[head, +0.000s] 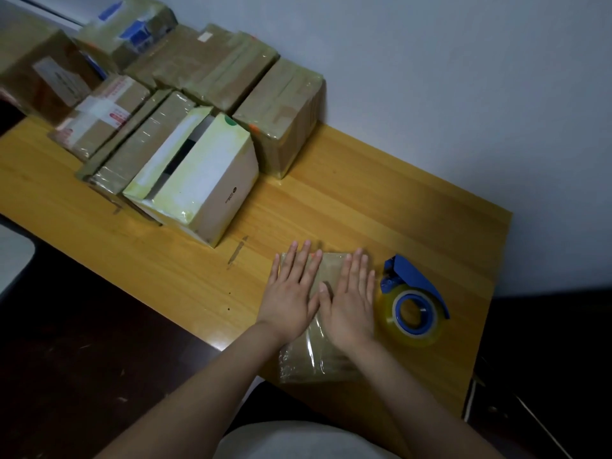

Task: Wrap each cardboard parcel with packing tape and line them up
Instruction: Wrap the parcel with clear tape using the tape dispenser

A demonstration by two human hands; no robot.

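Observation:
A flat brown cardboard parcel point(311, 359), shiny with clear tape, lies on the wooden table point(381, 207) close to its near edge. My left hand point(293, 293) and my right hand point(351, 299) press flat on its top side by side, fingers straight, thumbs almost touching. Just right of my right hand stands a blue tape dispenser point(412, 303) holding a roll of clear tape. Several taped parcels point(205, 71) are lined up along the far left of the table by the wall.
A pale green-and-white box point(202, 183) leans at the front of the parcel group. A tall brown parcel point(284, 117) stands beside it. The table's right edge point(490, 293) drops to a dark floor. A white wall runs behind.

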